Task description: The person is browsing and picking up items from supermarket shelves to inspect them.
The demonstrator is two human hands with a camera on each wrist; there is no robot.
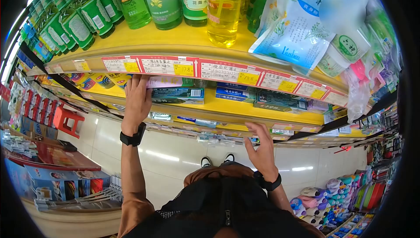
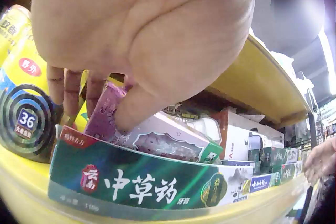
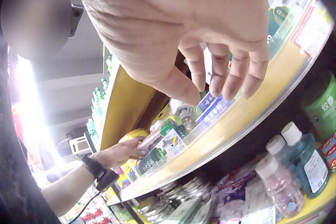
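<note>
My left hand (image 1: 138,100) reaches under the price-tag edge of the upper shelf. Its thumb and fingers pinch the left end of a long pink toothpaste box (image 2: 165,139), which lies tilted behind a dark green toothpaste box (image 2: 142,184) on the yellow shelf. In the head view, the upper shelf's edge partly covers the pink box. My right hand (image 1: 261,150) hovers at the front of the shelf farther right, fingers loosely bent and holding nothing. In the right wrist view, a blue toothpaste box (image 3: 212,111) shows just below its fingertips.
Yellow mosquito-coil tins (image 2: 26,108) stand left of the boxes. The shelf above bears green bottles, a yellow bottle (image 1: 223,15) and a white-blue pouch (image 1: 293,28) near its edge. Mouthwash bottles (image 3: 310,166) stand on a lower shelf. A red stool (image 1: 68,120) is on the floor behind.
</note>
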